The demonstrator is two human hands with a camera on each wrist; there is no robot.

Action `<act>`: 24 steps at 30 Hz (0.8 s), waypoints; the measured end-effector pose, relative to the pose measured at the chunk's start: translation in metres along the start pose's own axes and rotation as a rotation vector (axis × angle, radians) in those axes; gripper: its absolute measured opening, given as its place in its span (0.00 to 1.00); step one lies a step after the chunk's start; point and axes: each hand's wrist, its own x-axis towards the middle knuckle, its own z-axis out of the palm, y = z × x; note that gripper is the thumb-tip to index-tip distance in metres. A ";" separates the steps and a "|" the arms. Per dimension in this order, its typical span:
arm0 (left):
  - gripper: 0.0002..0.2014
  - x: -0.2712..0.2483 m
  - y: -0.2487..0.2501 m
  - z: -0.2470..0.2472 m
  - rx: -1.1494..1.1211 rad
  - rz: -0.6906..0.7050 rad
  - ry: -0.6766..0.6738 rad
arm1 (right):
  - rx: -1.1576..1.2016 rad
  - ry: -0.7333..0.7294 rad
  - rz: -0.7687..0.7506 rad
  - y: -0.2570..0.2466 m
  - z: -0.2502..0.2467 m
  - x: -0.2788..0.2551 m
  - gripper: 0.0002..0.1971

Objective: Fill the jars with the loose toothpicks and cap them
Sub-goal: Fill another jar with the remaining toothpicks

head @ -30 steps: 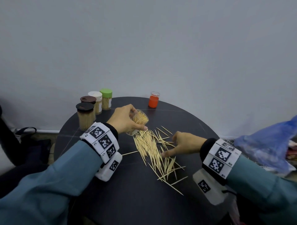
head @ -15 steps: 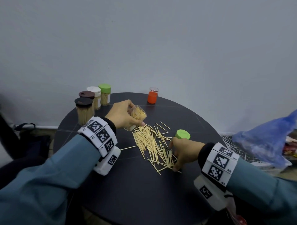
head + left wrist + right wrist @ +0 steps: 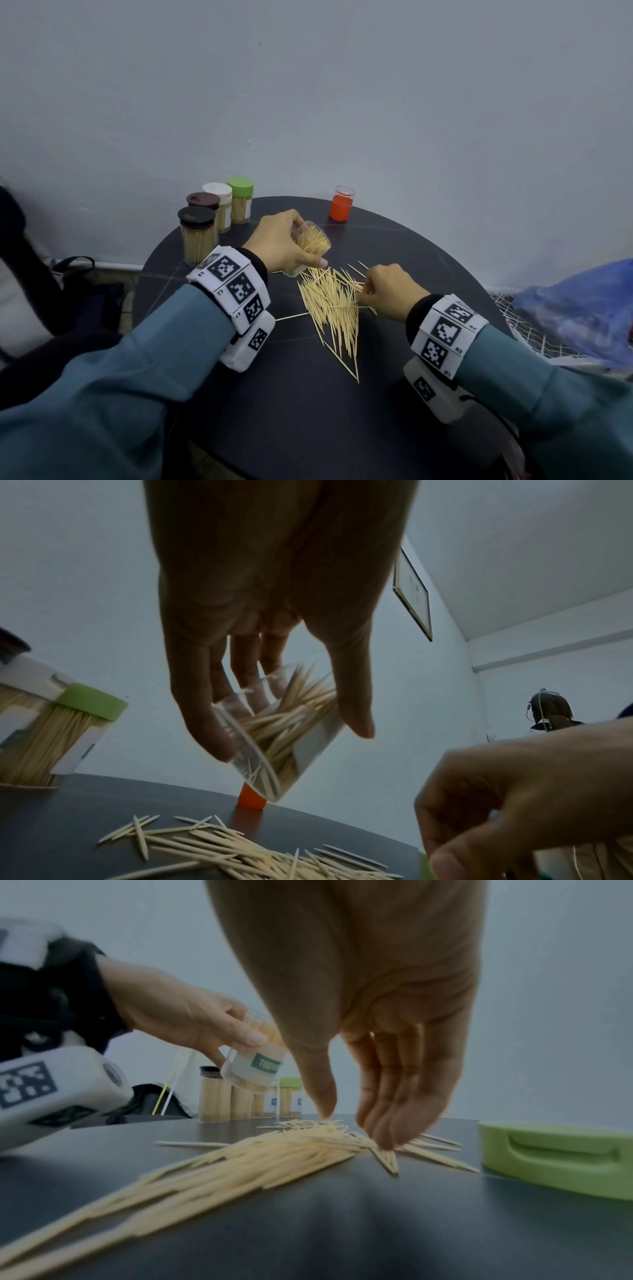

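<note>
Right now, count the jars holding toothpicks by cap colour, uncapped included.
black-capped jar: 1
brown-capped jar: 1
white-capped jar: 1
green-capped jar: 1
uncapped jar, held in the left hand: 1
Total: 5

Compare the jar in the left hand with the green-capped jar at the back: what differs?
The held jar is uncapped; the green-capped jar is closed. The held jar is tilted, gripped by the left hand off the table; the green-capped jar stands upright on it. The held jar looks partly filled, the green-capped jar packed. Both are clear and hold toothpicks.
</note>
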 end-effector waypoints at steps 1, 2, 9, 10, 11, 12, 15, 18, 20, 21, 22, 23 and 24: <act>0.28 0.000 0.000 0.000 -0.001 0.000 0.001 | -0.003 -0.042 0.045 -0.001 -0.001 -0.003 0.19; 0.28 0.000 0.000 0.000 -0.002 -0.001 0.000 | -0.003 -0.103 0.082 -0.003 -0.001 -0.006 0.24; 0.29 0.000 -0.001 0.002 -0.004 -0.005 -0.003 | -0.030 -0.182 0.144 -0.039 0.009 -0.001 0.33; 0.30 0.000 -0.001 0.001 -0.004 -0.006 -0.001 | -0.035 -0.184 0.143 -0.044 0.011 0.003 0.34; 0.30 0.000 -0.002 0.000 -0.004 -0.007 0.003 | -0.041 -0.193 0.145 -0.049 0.011 0.007 0.36; 0.30 0.000 -0.003 -0.002 -0.003 -0.007 0.008 | -0.046 -0.198 0.147 -0.051 0.011 0.011 0.36; 0.29 0.000 -0.005 -0.005 -0.015 -0.005 0.020 | -0.050 -0.228 0.159 -0.054 0.006 0.021 0.32; 0.29 0.001 -0.007 -0.007 -0.013 0.000 0.029 | -0.084 -0.259 0.167 -0.056 -0.002 0.024 0.28; 0.29 0.001 -0.006 -0.008 -0.012 0.004 0.027 | -0.108 -0.275 0.156 -0.056 -0.006 0.024 0.23; 0.29 0.000 -0.006 -0.008 -0.012 0.005 0.023 | -0.120 -0.283 0.151 -0.056 -0.008 0.024 0.21; 0.29 0.000 -0.005 -0.007 -0.013 0.007 0.019 | -0.131 -0.292 0.149 -0.056 -0.009 0.025 0.20; 0.29 0.000 -0.005 -0.007 -0.014 0.009 0.016 | -0.138 -0.295 0.148 -0.056 -0.009 0.026 0.19; 0.29 0.000 -0.005 -0.006 -0.013 0.011 0.014 | -0.147 -0.296 0.145 -0.055 -0.009 0.025 0.19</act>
